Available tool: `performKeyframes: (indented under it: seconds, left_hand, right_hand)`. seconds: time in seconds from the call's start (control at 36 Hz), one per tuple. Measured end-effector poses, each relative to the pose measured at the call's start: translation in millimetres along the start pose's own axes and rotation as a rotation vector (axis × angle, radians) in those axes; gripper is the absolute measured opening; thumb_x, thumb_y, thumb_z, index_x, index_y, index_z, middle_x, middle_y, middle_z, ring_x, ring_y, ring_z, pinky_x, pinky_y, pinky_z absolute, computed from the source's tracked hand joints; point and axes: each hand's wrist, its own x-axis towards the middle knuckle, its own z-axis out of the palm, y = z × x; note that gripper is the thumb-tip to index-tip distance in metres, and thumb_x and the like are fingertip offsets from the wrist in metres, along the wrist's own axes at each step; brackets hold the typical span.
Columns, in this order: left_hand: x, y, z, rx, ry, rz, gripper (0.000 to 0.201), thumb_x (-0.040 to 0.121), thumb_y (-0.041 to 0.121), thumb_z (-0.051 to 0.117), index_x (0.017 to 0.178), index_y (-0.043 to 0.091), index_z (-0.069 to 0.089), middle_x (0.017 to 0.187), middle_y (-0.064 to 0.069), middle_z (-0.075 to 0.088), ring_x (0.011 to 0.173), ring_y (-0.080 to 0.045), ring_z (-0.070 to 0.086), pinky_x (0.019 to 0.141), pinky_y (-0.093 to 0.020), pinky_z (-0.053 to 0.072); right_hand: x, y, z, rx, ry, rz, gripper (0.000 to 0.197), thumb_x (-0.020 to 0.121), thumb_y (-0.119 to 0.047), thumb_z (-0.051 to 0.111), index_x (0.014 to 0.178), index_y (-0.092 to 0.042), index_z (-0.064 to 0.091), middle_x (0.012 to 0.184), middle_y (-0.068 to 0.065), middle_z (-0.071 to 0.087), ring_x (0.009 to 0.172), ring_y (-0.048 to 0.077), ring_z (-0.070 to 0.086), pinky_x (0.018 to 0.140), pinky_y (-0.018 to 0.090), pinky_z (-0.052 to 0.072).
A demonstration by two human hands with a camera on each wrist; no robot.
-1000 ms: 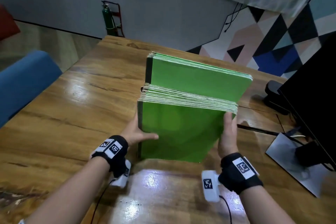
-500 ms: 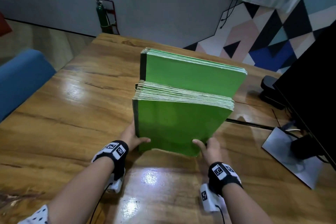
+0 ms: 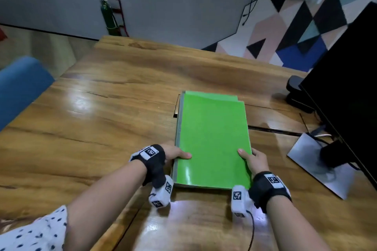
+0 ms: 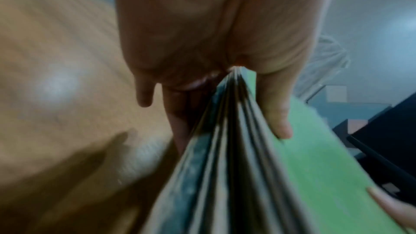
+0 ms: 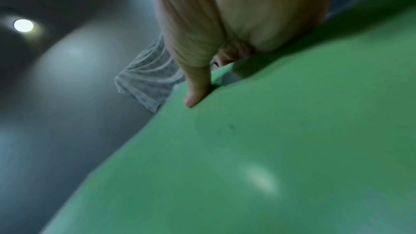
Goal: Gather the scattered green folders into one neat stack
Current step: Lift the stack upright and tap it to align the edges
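**Green folders lying flat, both hands on the near end**

I see the stack of green folders lying flat on the tabletop, toward its right side, with the long axis running from the near edge to the far edge. The short ends face me and the far wall. The spines sit along the left side, where a grey-dark band of layered edges shows. At the far end one folder pokes out slightly beyond the top cover, so the stack is not quite square there.

My left hand clamps the left long edge near the near corner: thumb on the top cover, fingers curled beneath the spines, as the left wrist view shows. My right hand grips the right long edge near the other near corner, thumb pressed on the cover; I cannot see its fingers under the stack. The two hands are apart, the width of the stack between them.

A black monitor stands at the right edge of the tabletop on its grey base, beside the folders but not touching them. A blue chair sits off the left edge.
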Motion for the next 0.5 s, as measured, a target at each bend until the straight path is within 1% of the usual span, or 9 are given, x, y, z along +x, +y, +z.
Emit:
performKeyframes:
  seconds: [0.03, 0.08, 0.14, 0.22, 0.28, 0.33, 0.39, 0.44, 0.5]
  left_hand:
    - [-0.3, 5.2, 6.8, 0.007, -0.023, -0.011, 0.085, 0.076, 0.051, 0.07, 0.139, 0.003, 0.038, 0.14, -0.012, 0.047, 0.123, -0.028, 0.048, 0.105, -0.036, 0.039]
    - [1.1, 14.0, 20.9, 0.024, -0.041, -0.031, 0.079, 0.083, 0.049, 0.064, 0.14, 0.002, 0.037, 0.143, -0.013, 0.043, 0.127, -0.028, 0.045, 0.106, -0.033, 0.036]
    - [2.2, 24.3, 33.1, 0.016, -0.06, -0.054, 0.076, 0.085, 0.047, 0.063, 0.141, 0.003, 0.037, 0.144, -0.013, 0.042, 0.129, -0.028, 0.043, 0.106, -0.033, 0.034]
    - [6.1, 37.5, 50.2, 0.001, -0.051, -0.06, 0.076, 0.081, 0.049, 0.066, 0.138, 0.005, 0.04, 0.142, -0.011, 0.045, 0.126, -0.028, 0.047, 0.107, -0.037, 0.036]
    - [13.3, 47.4, 58.4, -0.019, 0.009, -0.048, 0.078, 0.077, 0.051, 0.068, 0.135, 0.006, 0.043, 0.138, -0.01, 0.05, 0.121, -0.029, 0.05, 0.105, -0.039, 0.039]
    - [18.8, 58.3, 66.5, -0.027, 0.053, -0.032, 0.08, 0.077, 0.052, 0.068, 0.136, 0.006, 0.041, 0.137, -0.01, 0.05, 0.12, -0.029, 0.051, 0.103, -0.039, 0.04]
    - [21.8, 70.4, 74.0, -0.052, 0.07, -0.027, 0.08, 0.08, 0.048, 0.067, 0.139, 0.005, 0.036, 0.14, -0.013, 0.047, 0.123, -0.029, 0.049, 0.103, -0.038, 0.04]
    - [27.0, 80.6, 82.0, -0.076, 0.088, -0.026, 0.079, 0.083, 0.044, 0.066, 0.141, 0.002, 0.032, 0.142, -0.015, 0.043, 0.126, -0.03, 0.046, 0.103, -0.037, 0.039]
    - [28.4, 90.3, 88.6, -0.083, 0.103, -0.03, 0.079, 0.085, 0.043, 0.065, 0.142, 0.001, 0.03, 0.144, -0.015, 0.041, 0.128, -0.03, 0.044, 0.101, -0.036, 0.038]
  right_hand:
    - [2.8, 4.2, -5.6, -0.017, 0.022, 0.041, 0.044, 0.075, -0.012, 0.077, 0.113, 0.006, 0.062, 0.103, 0.019, 0.068, 0.096, 0.034, 0.066, 0.09, 0.052, 0.051]
    - [0.2, 8.5, -14.4, -0.055, 0.065, 0.118, 0.059, 0.073, -0.016, 0.079, 0.122, 0.009, 0.056, 0.118, 0.02, 0.063, 0.106, 0.034, 0.062, 0.098, 0.048, 0.046]
    - [-3.2, 12.7, -23.9, -0.087, 0.08, 0.169, 0.055, 0.081, -0.01, 0.073, 0.127, 0.01, 0.05, 0.123, 0.018, 0.057, 0.112, 0.034, 0.057, 0.099, 0.039, 0.042]
    - [4.4, 24.0, -38.5, -0.109, 0.081, 0.185, 0.04, 0.085, -0.005, 0.068, 0.119, 0.012, 0.056, 0.111, 0.021, 0.063, 0.091, 0.027, 0.058, 0.086, 0.034, 0.045]
    - [16.2, 24.5, -46.2, -0.123, 0.093, 0.173, 0.042, 0.086, -0.01, 0.068, 0.12, 0.009, 0.055, 0.114, 0.019, 0.062, 0.091, 0.027, 0.057, 0.086, 0.034, 0.045]
    - [25.0, 19.0, -53.6, -0.149, 0.09, 0.174, 0.049, 0.087, -0.016, 0.067, 0.128, 0.005, 0.05, 0.126, 0.019, 0.058, 0.106, 0.032, 0.057, 0.095, 0.038, 0.042]
    - [34.8, 14.2, -61.8, -0.196, 0.076, 0.176, 0.055, 0.09, -0.018, 0.064, 0.136, 0.003, 0.042, 0.136, 0.02, 0.05, 0.122, 0.034, 0.049, 0.1, 0.04, 0.038]
    - [44.1, 10.5, -69.5, -0.23, 0.081, 0.166, 0.055, 0.091, -0.018, 0.062, 0.138, 0.004, 0.04, 0.139, 0.02, 0.046, 0.127, 0.034, 0.046, 0.102, 0.039, 0.037]
    - [51.8, 7.9, -77.0, -0.251, 0.089, 0.163, 0.052, 0.092, -0.02, 0.061, 0.135, 0.003, 0.044, 0.138, 0.02, 0.048, 0.125, 0.034, 0.047, 0.1, 0.038, 0.038]
